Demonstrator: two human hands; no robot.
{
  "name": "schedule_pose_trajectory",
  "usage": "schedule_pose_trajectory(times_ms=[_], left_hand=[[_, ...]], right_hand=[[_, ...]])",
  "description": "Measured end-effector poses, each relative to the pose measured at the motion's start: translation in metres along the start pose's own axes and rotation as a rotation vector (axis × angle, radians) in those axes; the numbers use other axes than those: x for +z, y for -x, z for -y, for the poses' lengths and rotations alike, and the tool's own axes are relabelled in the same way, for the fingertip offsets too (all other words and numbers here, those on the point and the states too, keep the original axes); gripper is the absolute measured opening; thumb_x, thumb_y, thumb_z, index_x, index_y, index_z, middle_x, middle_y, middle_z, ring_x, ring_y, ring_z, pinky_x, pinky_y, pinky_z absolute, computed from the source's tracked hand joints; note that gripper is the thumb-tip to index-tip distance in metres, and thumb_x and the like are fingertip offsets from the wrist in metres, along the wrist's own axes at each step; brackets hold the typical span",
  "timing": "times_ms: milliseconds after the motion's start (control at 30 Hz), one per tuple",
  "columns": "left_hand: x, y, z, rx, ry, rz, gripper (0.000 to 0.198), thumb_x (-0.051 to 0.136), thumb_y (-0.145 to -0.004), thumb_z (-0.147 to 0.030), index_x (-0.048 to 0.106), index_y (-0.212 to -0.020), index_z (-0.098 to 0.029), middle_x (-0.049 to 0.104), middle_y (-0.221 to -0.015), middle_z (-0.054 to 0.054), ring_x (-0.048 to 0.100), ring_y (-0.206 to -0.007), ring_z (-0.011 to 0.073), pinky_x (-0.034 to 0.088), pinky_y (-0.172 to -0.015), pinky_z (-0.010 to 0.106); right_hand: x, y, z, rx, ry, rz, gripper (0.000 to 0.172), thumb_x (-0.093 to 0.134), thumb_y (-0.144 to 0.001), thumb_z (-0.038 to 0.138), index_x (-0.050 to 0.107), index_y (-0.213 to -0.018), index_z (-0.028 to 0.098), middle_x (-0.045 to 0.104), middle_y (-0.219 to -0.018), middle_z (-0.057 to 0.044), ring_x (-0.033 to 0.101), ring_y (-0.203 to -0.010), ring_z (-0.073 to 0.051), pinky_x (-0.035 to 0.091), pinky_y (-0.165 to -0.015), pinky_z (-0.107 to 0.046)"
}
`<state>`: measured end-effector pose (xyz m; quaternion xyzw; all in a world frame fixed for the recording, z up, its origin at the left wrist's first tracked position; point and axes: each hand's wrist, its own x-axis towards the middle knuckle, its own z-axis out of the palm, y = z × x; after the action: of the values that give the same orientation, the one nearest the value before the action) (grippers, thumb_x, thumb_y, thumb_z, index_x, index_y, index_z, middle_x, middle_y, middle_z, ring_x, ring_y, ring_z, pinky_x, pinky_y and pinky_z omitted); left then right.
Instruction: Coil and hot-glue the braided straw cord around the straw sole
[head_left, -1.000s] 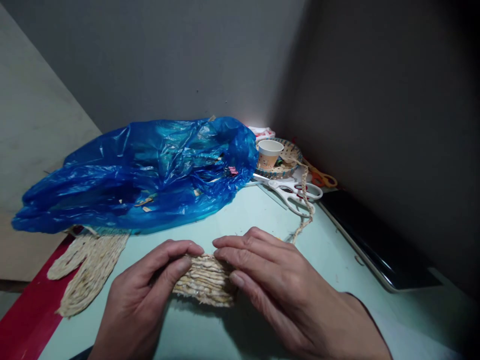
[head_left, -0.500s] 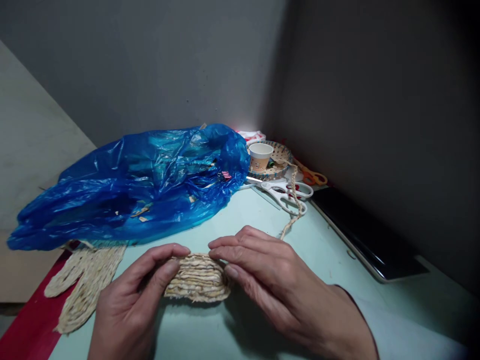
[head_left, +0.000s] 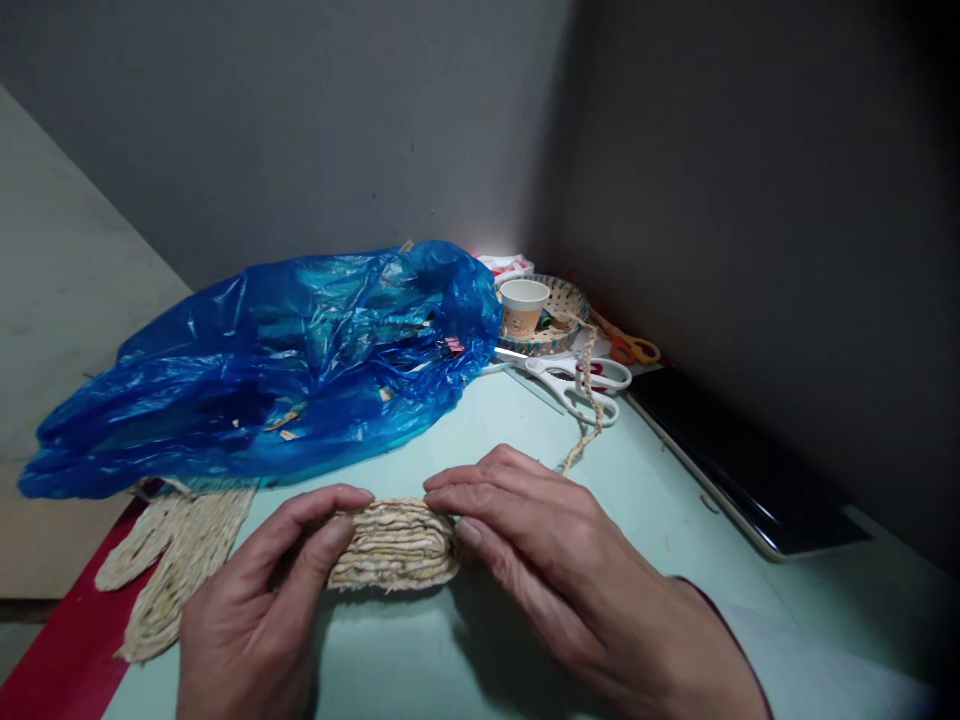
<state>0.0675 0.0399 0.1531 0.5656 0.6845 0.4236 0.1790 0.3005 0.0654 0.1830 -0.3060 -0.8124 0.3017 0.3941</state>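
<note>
Between my two hands is a small oval piece of coiled, braided straw cord (head_left: 397,545), its rows running lengthwise. My left hand (head_left: 262,590) pinches its left end between thumb and fingers. At the other end, my right hand (head_left: 540,560) grips the upper right corner, fingers over the top edge and thumb in front. To the left lies a larger flat straw piece (head_left: 187,540) with rounded lobes, partly under a blue plastic bag (head_left: 285,380). A thin braided cord (head_left: 589,400) runs from behind my right hand back toward the basket.
White-handled scissors (head_left: 574,385) lie in front of a woven basket (head_left: 555,345) holding a paper cup (head_left: 523,305). Orange-handled scissors (head_left: 634,347) are beside it. A black flat device (head_left: 735,460) rests along the right wall. Red cloth (head_left: 75,640) covers the left edge.
The straw piece has tilted slightly in my hands, and my right fingers have shifted a little to the right. The whole view has moved slightly.
</note>
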Motion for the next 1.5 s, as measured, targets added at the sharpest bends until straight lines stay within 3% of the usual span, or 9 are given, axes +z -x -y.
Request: schedule_pose_trajectory(times_ms=[367,533,700,900,1033,1133,1267,1433,1500], left_hand=[[0.006,0.008,-0.018,-0.076,0.031,-0.072,0.017,0.067,-0.081,-0.048,0.073,-0.091,-0.036,0.077,-0.091,-0.013,0.072,-0.092,0.0167,0.054,-0.084,0.019],[0.004,0.005,-0.013,-0.078,0.014,-0.038,0.019,0.066,-0.082,-0.048,0.073,-0.092,-0.034,0.078,-0.096,-0.008,0.072,-0.095,0.0202,0.056,-0.085,0.025],[0.0,0.0,-0.004,0.019,-0.018,0.057,0.018,0.065,-0.085,-0.043,0.074,-0.093,-0.03,0.078,-0.099,-0.003,0.074,-0.095,0.0215,0.06,-0.081,0.025],[0.009,-0.002,-0.008,-0.129,0.158,0.014,0.028,0.066,-0.084,-0.051,0.072,-0.104,-0.032,0.075,-0.107,-0.003,0.069,-0.102,0.0198,0.055,-0.085,0.022],[0.02,-0.004,-0.012,-0.188,0.366,-0.104,0.044,0.072,-0.078,-0.055,0.069,-0.116,-0.033,0.074,-0.112,-0.002,0.068,-0.107,0.022,0.054,-0.085,0.023],[0.026,-0.004,-0.018,-0.321,0.633,-0.049,0.055,0.08,-0.071,-0.051,0.067,-0.121,-0.031,0.077,-0.106,0.0,0.071,-0.102,0.0232,0.057,-0.079,0.024],[0.025,-0.001,-0.025,-0.439,0.801,0.055,0.05,0.083,-0.07,-0.044,0.07,-0.116,-0.028,0.079,-0.106,0.002,0.072,-0.102,0.0248,0.059,-0.075,0.023],[0.019,0.004,-0.026,-0.345,0.803,0.205,0.042,0.078,-0.076,-0.045,0.071,-0.114,-0.027,0.079,-0.109,0.002,0.072,-0.103,0.024,0.058,-0.081,0.023],[0.017,0.007,-0.028,-0.264,0.695,0.197,0.041,0.075,-0.078,-0.048,0.071,-0.113,-0.027,0.079,-0.112,0.001,0.071,-0.104,0.0234,0.057,-0.082,0.022]], right_hand=[[0.005,0.006,0.001,0.003,0.062,0.035,0.028,0.046,-0.1,0.008,0.063,-0.121,0.012,0.069,-0.119,-0.012,0.055,-0.105,-0.022,0.051,-0.094,-0.037],[0.011,0.006,0.001,0.026,0.07,0.036,0.026,0.045,-0.1,0.01,0.064,-0.118,0.01,0.069,-0.118,-0.013,0.056,-0.102,-0.022,0.05,-0.095,-0.04],[0.016,0.005,-0.002,0.019,0.053,0.02,0.027,0.044,-0.1,0.007,0.063,-0.119,0.011,0.068,-0.12,-0.013,0.055,-0.104,-0.022,0.051,-0.095,-0.038],[0.013,0.005,-0.001,0.039,0.05,0.002,0.032,0.048,-0.099,0.008,0.054,-0.128,0.018,0.065,-0.119,-0.008,0.053,-0.105,-0.021,0.05,-0.094,-0.04],[0.011,0.004,-0.008,0.001,0.088,0.025,0.047,0.055,-0.095,0.009,0.042,-0.139,0.021,0.062,-0.124,-0.008,0.051,-0.11,-0.023,0.05,-0.095,-0.042],[0.01,0.002,-0.015,-0.062,0.174,0.022,0.053,0.055,-0.095,0.009,0.035,-0.144,0.017,0.063,-0.123,-0.01,0.051,-0.107,-0.025,0.052,-0.091,-0.043],[0.004,-0.003,-0.02,-0.107,0.248,0.0,0.045,0.056,-0.097,0.014,0.04,-0.138,0.014,0.066,-0.116,-0.011,0.054,-0.099,-0.026,0.053,-0.083,-0.042],[-0.015,-0.009,-0.026,-0.183,0.179,0.061,0.041,0.06,-0.096,0.019,0.044,-0.134,0.013,0.066,-0.118,-0.012,0.057,-0.102,-0.024,0.051,-0.087,-0.039],[-0.023,-0.01,-0.028,-0.218,0.149,0.084,0.045,0.062,-0.097,0.021,0.043,-0.136,0.014,0.065,-0.124,-0.012,0.058,-0.106,-0.022,0.05,-0.09,-0.037]])
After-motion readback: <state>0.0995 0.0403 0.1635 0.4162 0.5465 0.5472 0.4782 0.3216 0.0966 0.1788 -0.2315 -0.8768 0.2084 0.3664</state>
